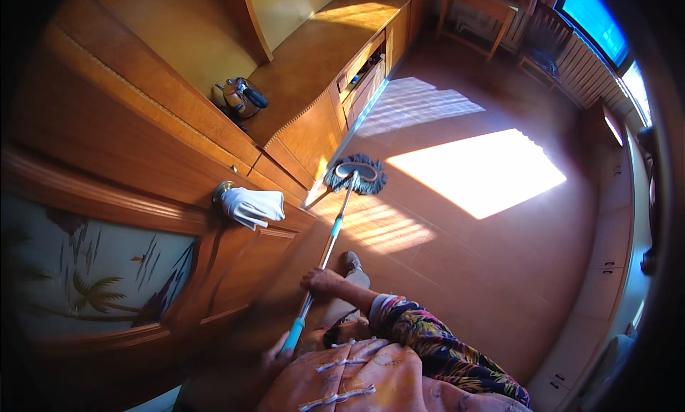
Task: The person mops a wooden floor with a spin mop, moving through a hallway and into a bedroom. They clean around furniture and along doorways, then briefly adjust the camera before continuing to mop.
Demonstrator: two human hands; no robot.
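A mop with a grey shaggy head (pixel 356 175) rests on the tiled floor beside the base of a wooden cabinet. Its metal pole (pixel 330 246) with turquoise grips runs back towards my body. My right hand (pixel 321 281) is closed around the middle of the pole, below a patterned sleeve. Around the turquoise end grip (pixel 293 334) is my left hand (pixel 276 349), low in the picture and partly in shadow.
A wooden door (pixel 257 257) with a cloth-covered knob (pixel 251 204) stands at the left. Behind it, a long cabinet (pixel 316 48) carries a metal kettle (pixel 243 97). A chair (pixel 546 37) and table (pixel 476 10) are at the far end; low white cupboards (pixel 599 289) line the right.
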